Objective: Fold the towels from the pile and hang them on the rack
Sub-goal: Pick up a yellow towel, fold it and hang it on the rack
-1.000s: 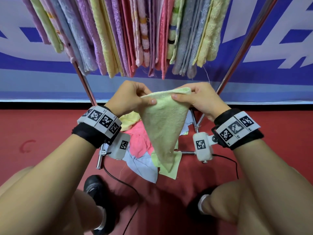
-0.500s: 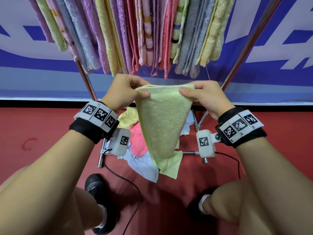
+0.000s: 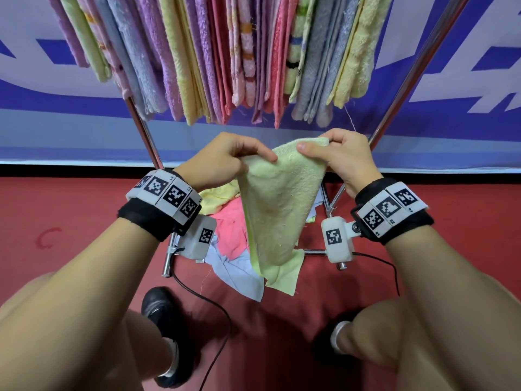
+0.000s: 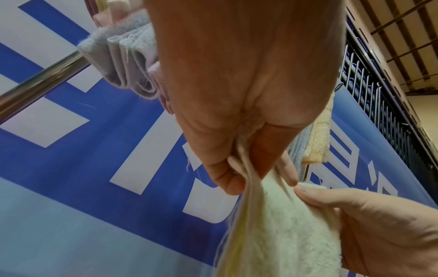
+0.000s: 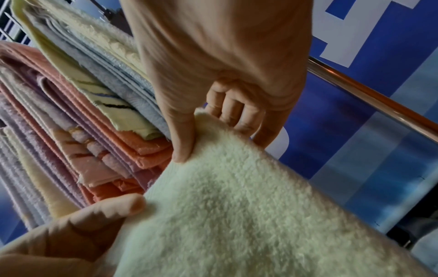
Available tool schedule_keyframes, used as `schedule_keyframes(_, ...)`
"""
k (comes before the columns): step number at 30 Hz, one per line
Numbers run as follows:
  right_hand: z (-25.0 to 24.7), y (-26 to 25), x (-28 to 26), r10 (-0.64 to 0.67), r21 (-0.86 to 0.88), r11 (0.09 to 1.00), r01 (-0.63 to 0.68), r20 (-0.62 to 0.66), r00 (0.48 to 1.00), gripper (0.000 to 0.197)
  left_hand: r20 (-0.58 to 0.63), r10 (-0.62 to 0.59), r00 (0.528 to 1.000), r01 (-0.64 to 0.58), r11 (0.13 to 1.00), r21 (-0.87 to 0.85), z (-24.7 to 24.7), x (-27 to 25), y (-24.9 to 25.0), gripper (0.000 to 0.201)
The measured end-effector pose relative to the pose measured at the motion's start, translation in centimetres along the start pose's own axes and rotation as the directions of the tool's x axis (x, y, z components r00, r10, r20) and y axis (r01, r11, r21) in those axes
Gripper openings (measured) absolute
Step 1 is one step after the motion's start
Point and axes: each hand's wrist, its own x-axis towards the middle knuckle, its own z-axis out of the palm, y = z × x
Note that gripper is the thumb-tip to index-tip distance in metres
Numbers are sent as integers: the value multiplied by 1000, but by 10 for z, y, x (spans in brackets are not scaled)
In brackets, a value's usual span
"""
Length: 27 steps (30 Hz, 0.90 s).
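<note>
A pale green towel (image 3: 277, 210) is held up in front of the rack (image 3: 417, 66), just below the lower ends of the hung towels (image 3: 225, 57), with a narrow gap left between them. Its top edge is pinched at one corner by the left hand (image 3: 222, 159) and at the other by the right hand (image 3: 342, 156), thumbs on the near face and fingers (image 5: 233, 110) curled behind; both grips are clamped on the cloth. The hands are kept close together, so the towel hangs narrowed to a point. The pile (image 3: 225, 230) is seen on the red floor (image 3: 84, 215) beneath, between the rack's legs. Both forearms are raised, wrists level.
</note>
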Motion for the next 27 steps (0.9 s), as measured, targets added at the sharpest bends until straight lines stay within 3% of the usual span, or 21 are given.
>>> schedule_keyframes(8,3,2,1,-54,-103,993,58,47,997,23,-43,-159,986,160,987,11,7,3,-3,57)
schedule_keyframes(12,5,5,-3,-182,-209,958,195,77,980,14,-94,-267,959,234,935,-267,12,4,-3,42)
schedule_keyframes(17,26,12,-14,-368,-297,868,397,151,917,18,-87,-317,944,209,784,-584,18,9,1,37)
schedule_keyframes(23,45,17,-22,-362,-285,863,417,225,904,23,-161,-340,926,185,783,-593,23,12,-3,41)
schedule_keyframes(27,46,17,-25,-375,-225,871,437,271,887,25,-151,-343,927,173,749,-640,22,12,-1,21)
